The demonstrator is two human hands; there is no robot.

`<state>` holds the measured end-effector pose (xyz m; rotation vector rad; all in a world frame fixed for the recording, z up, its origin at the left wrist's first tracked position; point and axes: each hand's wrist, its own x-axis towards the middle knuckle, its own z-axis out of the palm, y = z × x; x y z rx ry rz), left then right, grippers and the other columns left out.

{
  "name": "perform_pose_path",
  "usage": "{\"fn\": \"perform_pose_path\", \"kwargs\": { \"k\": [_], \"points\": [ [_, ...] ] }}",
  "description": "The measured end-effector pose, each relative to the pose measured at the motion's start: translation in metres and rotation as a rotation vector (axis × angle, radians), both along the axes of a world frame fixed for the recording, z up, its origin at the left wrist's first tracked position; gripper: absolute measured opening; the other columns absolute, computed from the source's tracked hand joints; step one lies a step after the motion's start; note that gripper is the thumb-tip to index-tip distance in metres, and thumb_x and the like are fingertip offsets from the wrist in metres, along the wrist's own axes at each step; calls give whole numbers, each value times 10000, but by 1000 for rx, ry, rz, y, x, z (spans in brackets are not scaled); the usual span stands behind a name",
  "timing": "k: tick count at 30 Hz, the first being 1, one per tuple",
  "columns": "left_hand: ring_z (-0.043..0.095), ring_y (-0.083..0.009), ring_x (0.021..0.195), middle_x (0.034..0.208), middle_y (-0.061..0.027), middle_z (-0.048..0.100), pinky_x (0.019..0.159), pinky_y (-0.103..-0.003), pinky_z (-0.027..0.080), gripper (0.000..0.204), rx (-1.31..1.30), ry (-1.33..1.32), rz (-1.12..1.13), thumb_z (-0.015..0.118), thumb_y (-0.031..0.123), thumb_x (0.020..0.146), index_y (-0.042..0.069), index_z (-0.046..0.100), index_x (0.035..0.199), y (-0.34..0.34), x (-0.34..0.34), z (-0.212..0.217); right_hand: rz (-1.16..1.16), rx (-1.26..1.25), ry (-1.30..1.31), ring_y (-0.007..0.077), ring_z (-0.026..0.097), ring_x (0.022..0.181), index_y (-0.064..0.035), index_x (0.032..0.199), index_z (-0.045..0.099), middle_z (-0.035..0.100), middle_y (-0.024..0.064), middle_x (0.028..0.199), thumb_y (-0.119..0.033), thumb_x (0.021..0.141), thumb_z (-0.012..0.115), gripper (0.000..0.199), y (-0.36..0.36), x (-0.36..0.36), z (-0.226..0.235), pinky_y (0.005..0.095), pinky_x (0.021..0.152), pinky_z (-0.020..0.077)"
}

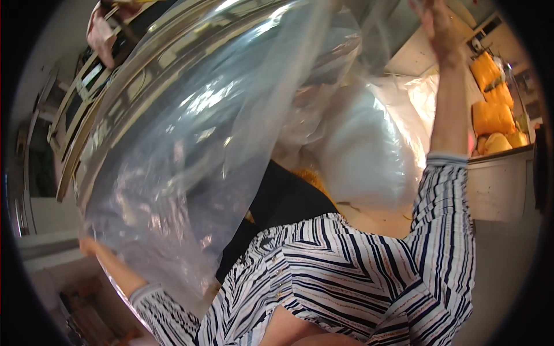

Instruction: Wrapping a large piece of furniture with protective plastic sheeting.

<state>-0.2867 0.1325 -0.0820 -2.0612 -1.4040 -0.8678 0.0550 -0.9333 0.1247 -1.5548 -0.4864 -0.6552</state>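
Holding clear film [196, 144] before my lap [291, 196], I pinch its edge in my left hand [88, 245]; whether my raised right hand [435, 23], partly out of view, grips anything, I cannot tell. Best to draw the edges wide and even, so no fold snags on the plastic bundle [369, 150] beyond.

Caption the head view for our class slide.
Clear plastic billows wide, left hand at its edge, right hand outstretched.

Your single head-worn fisheye camera looks down from above, close over your striped shirt [346, 259], facing forward past it.
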Motion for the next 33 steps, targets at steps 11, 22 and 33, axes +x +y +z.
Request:
{"fn": "perform_pose_path", "kwargs": {
  "k": [11,22,33],
  "points": [
    [674,-270,817,881,-135,684,618,-406,550,223,-469,-477,400,491,132,852,45,696,873,-108,-77,39,-226,45,532,254,434,1130,-2,1363,335,416,145,1319,-403,678,764,903,67,-59,-221,318,897,414],
    [639,-322,823,935,-183,649,699,-408,508,313,-426,-177,306,439,217,866,-21,618,960,-30,-138,44,-325,-571,647,188,545,859,-11,1006,629,578,96,986,-357,737,721,449,47,82,-138,292,749,449],
    [552,-202,796,965,-96,582,645,-376,481,402,-257,403,89,378,270,972,-48,401,1216,-44,-158,67,-444,-295,621,93,535,649,-40,860,645,609,12,729,-228,769,668,211,-64,105,-156,248,605,438]
  ]
}}
